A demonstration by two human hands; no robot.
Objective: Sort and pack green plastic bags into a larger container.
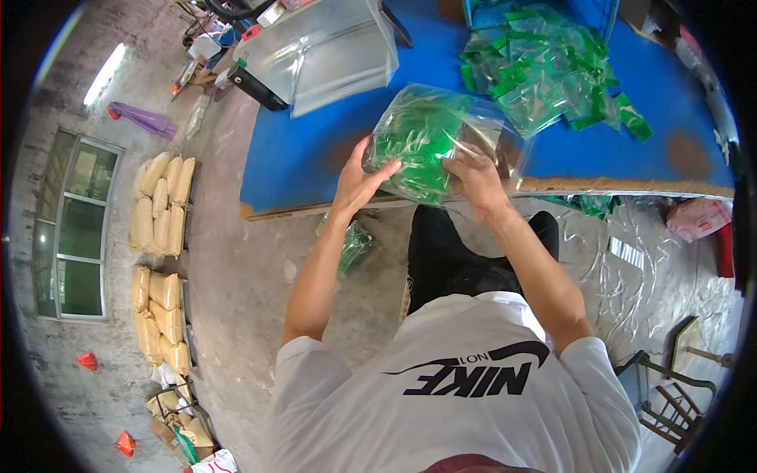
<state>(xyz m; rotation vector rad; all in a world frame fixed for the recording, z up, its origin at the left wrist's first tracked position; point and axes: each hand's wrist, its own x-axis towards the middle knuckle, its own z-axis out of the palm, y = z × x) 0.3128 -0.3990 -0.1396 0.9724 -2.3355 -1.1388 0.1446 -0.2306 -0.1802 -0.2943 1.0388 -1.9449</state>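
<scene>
A clear plastic bag filled with small green packets (pixel 418 142) is held over the front edge of the blue table (pixel 300 158). My left hand (pixel 364 177) grips the bag's left side, fingers curled on the plastic. On the bag's right side, my right hand (pixel 473 175) holds it near the opening. A heap of loose green packets (pixel 544 67) lies on the table behind the bag.
A stack of clear plastic sheets (pixel 323 51) sits at the table's back left. One green bag (pixel 353 246) lies on the concrete floor under the table edge. Tan sacks (pixel 162 205) are piled at the left. A metal chair (pixel 670 394) stands at the lower right.
</scene>
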